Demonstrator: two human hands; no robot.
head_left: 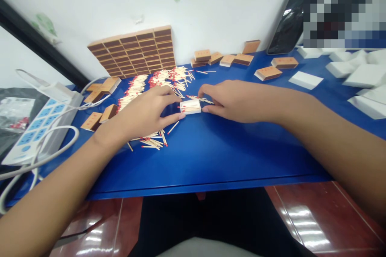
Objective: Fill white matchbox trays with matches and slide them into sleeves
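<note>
A small white matchbox tray (196,109) lies on the blue table between my two hands, with a few red-tipped matches in it. My left hand (150,108) is at the tray's left end, its thumb and forefinger apart on either side of the corner. From the right, my right hand (232,100) reaches in with thumb and fingers apart, the thumb tip at the tray's right end. Loose matches (205,99) lie just behind the tray. A big spread of matches (137,86) is behind my left hand, and a smaller pile (152,143) lies in front of it.
Stacked matchboxes (135,52) stand against the wall. Single matchboxes (267,73) lie at the back, right and left. White trays (369,76) are heaped far right, near a dark glossy object (286,18). A power strip (42,124) with cables occupies the left.
</note>
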